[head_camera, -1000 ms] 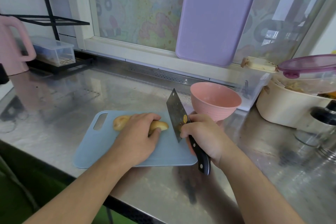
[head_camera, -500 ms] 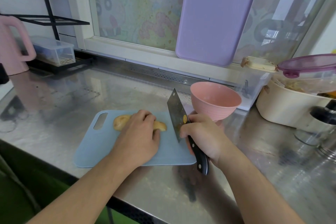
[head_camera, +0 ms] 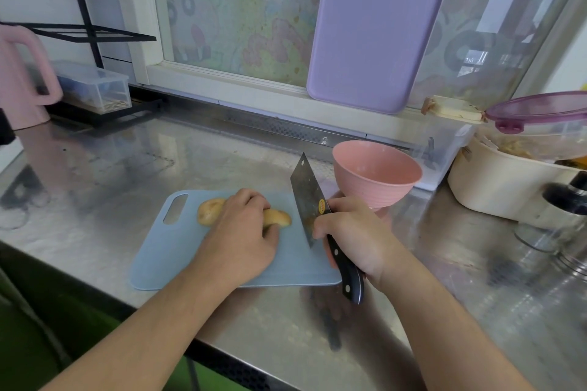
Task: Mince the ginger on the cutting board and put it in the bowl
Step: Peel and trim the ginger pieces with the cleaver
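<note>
Ginger (head_camera: 210,211) under left hand (head_camera: 239,238), on board (head_camera: 165,259)

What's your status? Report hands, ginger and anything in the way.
Left hand holding ginger down on cutting board. Right hand gripping cleaver, blade just right of ginger. Ginger whole, bowl shows nothing inside. Nothing in the way.

I am seeing a steel countertop (head_camera: 133,168) filling the middle of the frame. At the far left a pink kettle (head_camera: 22,79) is standing beside a black wire rack (head_camera: 92,32), with a clear lidded box (head_camera: 95,86) sitting on the rack's base. A lilac board (head_camera: 374,28) is leaning against the cartoon-patterned window (head_camera: 241,9) at upper centre. At the right edge a cream tub (head_camera: 495,184) is sitting under a purple-lidded container (head_camera: 540,111), and a dark-topped jar (head_camera: 568,209) is blurring below it.
</note>
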